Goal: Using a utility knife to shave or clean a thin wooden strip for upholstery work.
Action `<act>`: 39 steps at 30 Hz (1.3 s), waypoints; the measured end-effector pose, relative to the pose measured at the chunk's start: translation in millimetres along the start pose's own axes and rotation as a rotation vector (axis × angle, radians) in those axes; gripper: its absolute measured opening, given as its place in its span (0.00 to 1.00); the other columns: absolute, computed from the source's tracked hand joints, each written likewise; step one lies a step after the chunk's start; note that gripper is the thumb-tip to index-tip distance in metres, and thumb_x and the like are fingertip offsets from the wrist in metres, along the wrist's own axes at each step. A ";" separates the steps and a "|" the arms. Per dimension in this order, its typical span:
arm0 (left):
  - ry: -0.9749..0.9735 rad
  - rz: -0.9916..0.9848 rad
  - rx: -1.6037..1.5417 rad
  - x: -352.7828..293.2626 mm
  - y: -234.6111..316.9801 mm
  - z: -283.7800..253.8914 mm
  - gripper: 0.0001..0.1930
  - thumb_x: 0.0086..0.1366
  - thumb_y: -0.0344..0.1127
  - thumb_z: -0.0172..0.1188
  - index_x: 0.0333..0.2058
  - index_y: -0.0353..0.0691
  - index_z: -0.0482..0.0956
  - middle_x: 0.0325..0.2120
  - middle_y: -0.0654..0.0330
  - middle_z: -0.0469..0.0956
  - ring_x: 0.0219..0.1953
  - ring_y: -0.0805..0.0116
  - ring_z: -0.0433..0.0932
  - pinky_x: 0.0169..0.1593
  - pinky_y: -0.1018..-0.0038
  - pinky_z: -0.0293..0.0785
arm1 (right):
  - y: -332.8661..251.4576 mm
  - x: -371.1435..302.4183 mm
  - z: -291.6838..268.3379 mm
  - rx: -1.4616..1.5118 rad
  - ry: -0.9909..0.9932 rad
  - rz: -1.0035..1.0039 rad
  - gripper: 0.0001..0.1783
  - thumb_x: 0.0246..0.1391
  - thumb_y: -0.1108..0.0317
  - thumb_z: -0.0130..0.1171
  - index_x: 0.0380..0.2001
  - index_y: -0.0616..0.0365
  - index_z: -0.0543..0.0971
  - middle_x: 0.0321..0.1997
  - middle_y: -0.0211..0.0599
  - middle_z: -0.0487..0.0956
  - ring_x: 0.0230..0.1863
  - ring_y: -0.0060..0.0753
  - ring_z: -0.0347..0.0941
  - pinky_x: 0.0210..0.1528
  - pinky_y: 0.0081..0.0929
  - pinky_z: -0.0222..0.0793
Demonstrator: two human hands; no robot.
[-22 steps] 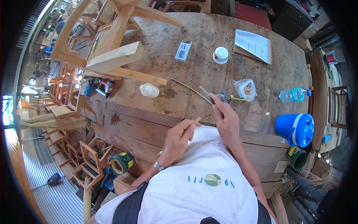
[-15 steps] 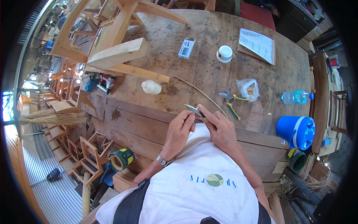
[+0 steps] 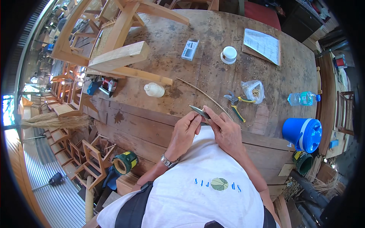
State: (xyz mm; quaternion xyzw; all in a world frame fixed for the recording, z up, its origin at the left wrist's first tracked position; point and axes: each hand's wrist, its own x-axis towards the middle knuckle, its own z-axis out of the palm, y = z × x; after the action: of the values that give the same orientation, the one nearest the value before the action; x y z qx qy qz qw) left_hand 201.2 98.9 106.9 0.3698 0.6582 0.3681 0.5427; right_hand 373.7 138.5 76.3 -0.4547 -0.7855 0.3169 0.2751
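Observation:
Close in front of my shirt, at the table's near edge, both hands are together. My right hand (image 3: 225,129) is closed round a knife (image 3: 198,111), its short pointed blade aimed up and to the left. Beside it my left hand (image 3: 186,131) is closed in a pinch, thumb against fingers, near the blade. Whatever it pinches is hidden or too small to name. Just beyond the hands a thin curved cane stick (image 3: 203,92) lies on the table, its near end by my right hand. To its right are pruning shears (image 3: 236,103) with yellow-green handles, opened.
A wooden chair frame (image 3: 118,60) lies over the table's (image 3: 159,41) left side. On the table are a white bottle (image 3: 154,89), a small box (image 3: 189,49), a white jar (image 3: 228,55), a clipboard (image 3: 261,46), a plastic bag (image 3: 254,91), a water bottle (image 3: 303,99) and a blue bucket (image 3: 301,133).
Both hands have shifted very slightly to the right, with the knife still in my right hand. Nothing on the table has visibly moved.

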 end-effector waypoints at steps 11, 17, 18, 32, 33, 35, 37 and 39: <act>-0.107 -0.006 0.019 -19.5 2.8 -7.3 0.13 0.79 0.38 0.49 0.41 0.37 0.80 0.19 0.68 0.68 0.24 0.80 0.65 0.29 0.78 0.63 | 12.8 24.7 7.5 0.158 0.137 0.167 0.23 0.64 0.66 0.62 0.62 0.39 0.79 0.26 0.36 0.70 0.26 0.38 0.69 0.31 0.32 0.69; 0.056 -0.035 -0.134 0.1 -9.7 -14.3 0.15 0.79 0.39 0.47 0.41 0.36 0.79 0.21 0.69 0.71 0.23 0.82 0.64 0.28 0.80 0.61 | -5.8 4.9 5.1 0.067 -0.040 0.005 0.28 0.64 0.64 0.61 0.67 0.30 0.75 0.26 0.35 0.70 0.26 0.38 0.72 0.28 0.37 0.71; 0.058 -0.033 -0.136 0.0 -8.4 -13.6 0.15 0.79 0.39 0.47 0.41 0.36 0.79 0.21 0.69 0.71 0.23 0.82 0.64 0.28 0.80 0.61 | -5.5 4.0 5.9 0.035 -0.061 -0.006 0.29 0.63 0.65 0.62 0.67 0.29 0.74 0.27 0.34 0.70 0.26 0.37 0.73 0.27 0.37 0.71; -0.111 -0.017 -0.098 -12.0 -8.8 -4.9 0.14 0.80 0.39 0.47 0.37 0.37 0.77 0.21 0.69 0.69 0.22 0.83 0.61 0.26 0.81 0.58 | 19.3 23.8 2.1 0.055 0.184 0.163 0.24 0.65 0.70 0.59 0.63 0.41 0.78 0.31 0.40 0.77 0.30 0.43 0.75 0.37 0.36 0.72; -0.110 -0.020 -0.098 -10.6 -6.8 -6.2 0.14 0.80 0.39 0.47 0.37 0.37 0.77 0.21 0.69 0.69 0.22 0.83 0.61 0.26 0.81 0.58 | 12.6 18.4 1.7 0.056 0.181 0.164 0.24 0.65 0.70 0.59 0.63 0.41 0.78 0.31 0.40 0.77 0.30 0.43 0.75 0.37 0.36 0.72; -0.026 -0.071 -0.290 -2.0 -2.3 -9.7 0.14 0.80 0.39 0.47 0.38 0.37 0.76 0.21 0.69 0.71 0.21 0.84 0.60 0.24 0.82 0.56 | -4.3 10.4 3.0 0.098 -0.014 0.126 0.23 0.65 0.70 0.59 0.62 0.41 0.79 0.30 0.40 0.76 0.31 0.43 0.75 0.37 0.35 0.72; -0.031 -0.074 -0.326 1.4 -4.3 -11.1 0.13 0.80 0.39 0.47 0.39 0.37 0.75 0.21 0.69 0.71 0.20 0.85 0.58 0.22 0.83 0.53 | -7.8 6.3 2.7 0.107 -0.055 0.120 0.24 0.65 0.70 0.60 0.63 0.39 0.78 0.29 0.40 0.74 0.30 0.43 0.74 0.35 0.36 0.71; -0.033 -0.102 -0.380 3.8 -4.4 -11.2 0.13 0.79 0.39 0.47 0.38 0.37 0.75 0.22 0.69 0.71 0.20 0.85 0.59 0.22 0.83 0.53 | -4.5 4.7 2.6 0.002 -0.065 0.041 0.29 0.63 0.64 0.62 0.66 0.29 0.75 0.27 0.35 0.72 0.26 0.40 0.75 0.27 0.38 0.72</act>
State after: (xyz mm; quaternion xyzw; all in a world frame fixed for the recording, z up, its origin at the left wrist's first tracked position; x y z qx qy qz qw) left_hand 189.3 99.4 102.9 0.2328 0.5857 0.4515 0.6316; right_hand 367.3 140.4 78.7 -0.4601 -0.7842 0.3378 0.2433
